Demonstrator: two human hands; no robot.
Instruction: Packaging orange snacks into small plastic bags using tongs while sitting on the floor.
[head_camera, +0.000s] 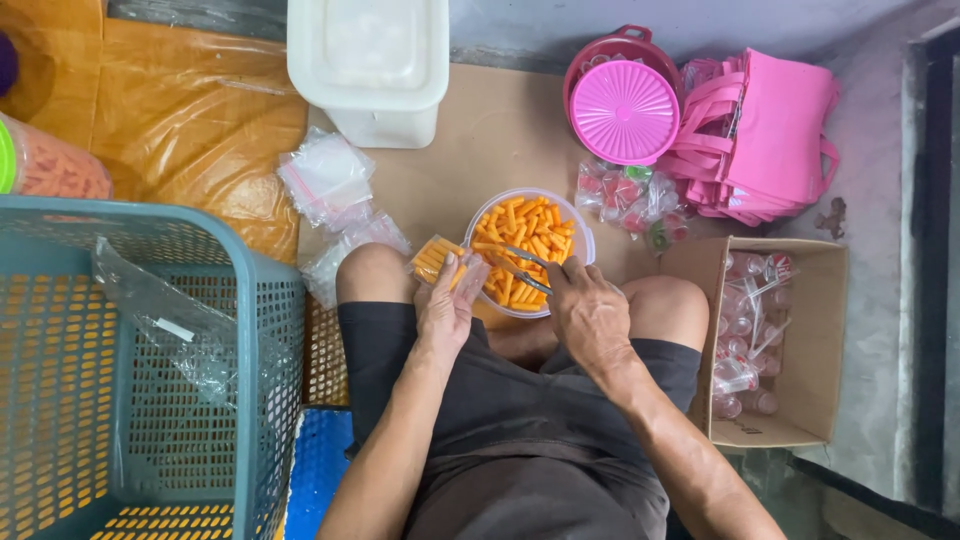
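Orange snack sticks (437, 258) fill a small clear bag pinched in the left hand (447, 305), fingers pressed together around its mouth, just left of the clear plastic bowl (580, 232) that sits on the floor between the person's knees. The right hand (590, 315) is closed around metal tongs (517, 266), whose tips reach into the sticks piled in the bowl.

The bag's mouth looks narrow and soft, so sticks carried over could miss it and drop onto the brown paper (500, 130) on the floor. A tight squeeze of the tongs could snap the brittle sticks. The bowl, wedged between the legs, could tip if a knee shifts. Loose clear bags (327, 178) lie farther left, and a teal basket (270, 330) stands at the near left.
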